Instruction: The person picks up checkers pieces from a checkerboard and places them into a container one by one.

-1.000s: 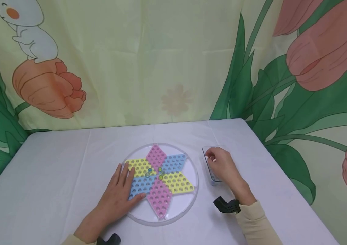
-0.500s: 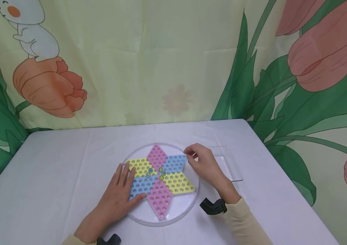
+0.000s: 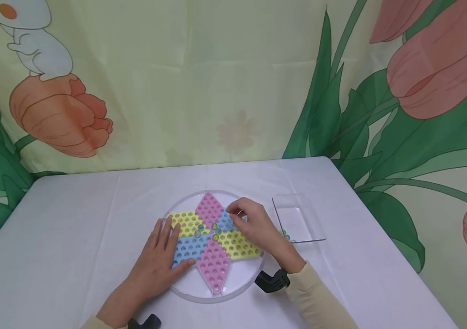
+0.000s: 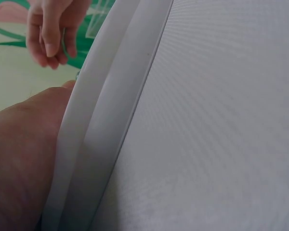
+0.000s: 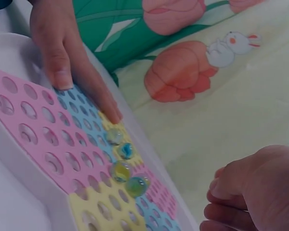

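A round Chinese checkers board (image 3: 183,286) with a pink, yellow and blue star lies on the table. My left hand (image 3: 158,262) rests spread over its left side, fingers on the yellow and blue points. Several glass marbles (image 5: 126,151) sit in holes around the star's centre. Above the far-right blue point is my right hand (image 3: 258,226), thumb and fingers curled toward each other. In the right wrist view its fingers (image 5: 226,211) fold inward, their tips partly hidden; I cannot tell whether a marble is between them.
A clear square tray (image 3: 319,224) stands right of the board, with a few marbles (image 3: 286,235) in its near-left corner. The table (image 3: 72,228) wears a white cloth. Behind its far edge hangs a curtain (image 3: 155,91) printed with tulips and a rabbit.
My right hand has left the clear tray and moved left over the board's blue point. The tray's marbles show now beside the wrist. My left hand stays on the board.
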Demonstrator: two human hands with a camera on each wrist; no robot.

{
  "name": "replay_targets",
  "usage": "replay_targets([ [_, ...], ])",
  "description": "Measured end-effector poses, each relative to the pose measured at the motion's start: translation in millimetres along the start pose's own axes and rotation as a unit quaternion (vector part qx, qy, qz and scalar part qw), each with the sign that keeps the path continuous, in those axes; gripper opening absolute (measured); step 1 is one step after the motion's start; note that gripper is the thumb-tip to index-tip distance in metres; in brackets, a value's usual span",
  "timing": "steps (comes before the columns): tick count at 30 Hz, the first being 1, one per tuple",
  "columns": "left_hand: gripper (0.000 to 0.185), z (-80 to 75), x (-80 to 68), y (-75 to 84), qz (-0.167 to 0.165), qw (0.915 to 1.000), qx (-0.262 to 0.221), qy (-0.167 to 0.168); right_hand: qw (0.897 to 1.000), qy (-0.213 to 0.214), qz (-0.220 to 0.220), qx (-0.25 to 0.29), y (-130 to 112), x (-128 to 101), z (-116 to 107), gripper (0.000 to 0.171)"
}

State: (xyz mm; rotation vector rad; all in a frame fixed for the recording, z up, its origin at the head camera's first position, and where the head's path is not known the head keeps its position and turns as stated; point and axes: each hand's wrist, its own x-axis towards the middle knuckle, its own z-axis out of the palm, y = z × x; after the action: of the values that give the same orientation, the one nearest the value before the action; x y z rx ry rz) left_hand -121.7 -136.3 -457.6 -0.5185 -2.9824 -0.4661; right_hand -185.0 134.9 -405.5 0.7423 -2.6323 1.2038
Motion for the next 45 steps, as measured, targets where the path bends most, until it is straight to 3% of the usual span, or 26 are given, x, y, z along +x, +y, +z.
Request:
replay_targets([
  [14,0.096,1.7,0.9,-0.7,-0.001,1.0,0.007,-0.001,0.998,-0.051,0.028,-0.011,2.4,-1.6,21.5,0.016],
  [22,0.096,2.6,0.6,-0.7,0.002,1.0,0.007,0.002,0.997,-0.072,0.007,-0.006,2.5,-2.9,27.8,0.012],
  [37,0.094,-0.1,2.2,1.7,0.005,0.9999,0.006,0.008,0.997,-0.072,-0.017,-0.019,3.3,-4.0,33.7,0.01],
  [45,0.095,1.1,2.2,0.6,0.003,1.0,0.007,0.005,0.996,-0.077,-0.001,-0.042,4.2,-3.7,36.6,0.012],
])
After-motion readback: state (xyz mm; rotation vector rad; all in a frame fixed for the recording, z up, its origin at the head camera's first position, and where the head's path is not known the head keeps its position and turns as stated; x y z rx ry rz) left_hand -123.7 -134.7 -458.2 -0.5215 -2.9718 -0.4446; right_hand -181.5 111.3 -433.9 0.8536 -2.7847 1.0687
